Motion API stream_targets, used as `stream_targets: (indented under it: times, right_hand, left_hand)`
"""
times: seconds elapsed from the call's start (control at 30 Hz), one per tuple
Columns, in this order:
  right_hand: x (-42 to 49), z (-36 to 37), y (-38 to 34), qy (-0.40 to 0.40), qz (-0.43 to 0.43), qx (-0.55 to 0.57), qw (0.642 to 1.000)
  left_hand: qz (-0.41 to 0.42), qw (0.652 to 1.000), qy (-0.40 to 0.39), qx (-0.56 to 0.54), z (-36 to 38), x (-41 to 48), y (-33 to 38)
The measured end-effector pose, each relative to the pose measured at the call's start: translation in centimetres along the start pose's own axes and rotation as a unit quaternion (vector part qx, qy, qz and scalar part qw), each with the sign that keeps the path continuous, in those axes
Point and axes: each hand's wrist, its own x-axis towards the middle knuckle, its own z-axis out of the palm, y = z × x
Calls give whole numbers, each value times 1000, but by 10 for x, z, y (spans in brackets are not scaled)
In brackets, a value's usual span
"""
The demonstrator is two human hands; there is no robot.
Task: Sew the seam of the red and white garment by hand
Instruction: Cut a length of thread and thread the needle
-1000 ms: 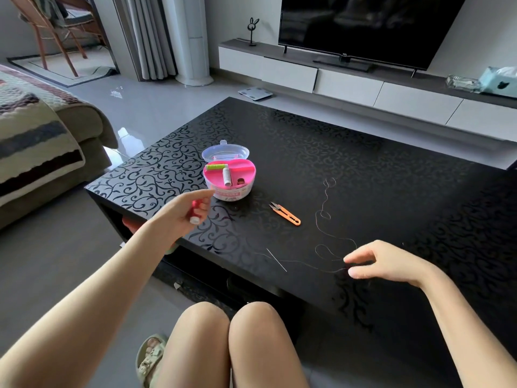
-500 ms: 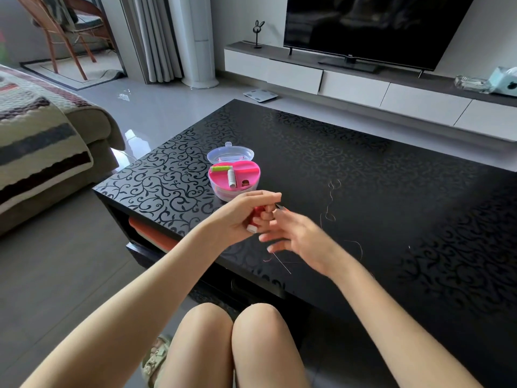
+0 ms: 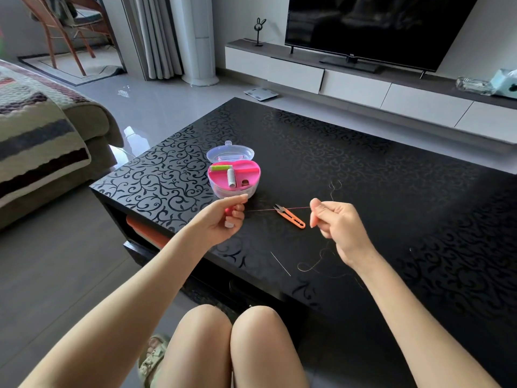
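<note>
My left hand [image 3: 223, 219] grips a small red thread spool [image 3: 230, 214] above the near left part of the black table [image 3: 391, 191]. A taut red thread [image 3: 268, 210] runs from the spool to my right hand [image 3: 335, 225], which pinches its end. Under the thread lie orange snips [image 3: 291, 218]. A bare needle [image 3: 280, 263] lies near the table's front edge, beside a loose dark thread [image 3: 316, 264]. The pink sewing kit box [image 3: 234, 179] stands open behind my left hand. No red and white garment is in view.
A clear lid [image 3: 230, 154] lies behind the kit box. A sofa with a striped blanket [image 3: 36, 135] is at the left. A TV cabinet [image 3: 363, 79] stands beyond the table. My knees [image 3: 229, 337] are below the table's front edge.
My hands met at the spool half a second ago. My right hand has since drawn away to the right, pulling out a length of red thread. The snips are uncovered again.
</note>
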Motion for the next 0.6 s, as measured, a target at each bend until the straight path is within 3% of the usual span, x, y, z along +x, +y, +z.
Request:
stream_targets:
  times: [0.17, 0.3, 0.37, 0.43, 0.5, 0.6]
  right_hand:
    - [1, -20, 12, 24, 31, -52, 998]
    - [-3, -21, 23, -75, 103, -178, 976]
    - [2, -21, 32, -79, 117, -312, 940]
    - [16, -20, 43, 9, 73, -460, 885]
    - [36, -13, 50, 70, 20, -530, 845]
    - [70, 6, 55, 25, 46, -588, 807]
  left_hand:
    - [6, 998, 33, 46, -18, 2, 8]
    - [19, 994, 35, 102, -13, -2, 12]
    - [30, 993, 33, 109, -9, -4, 17]
    - [35, 991, 25, 129, -4, -7, 21]
    - [38, 984, 18, 171, 2, -9, 22]
    - [43, 968, 13, 245, 13, -13, 21]
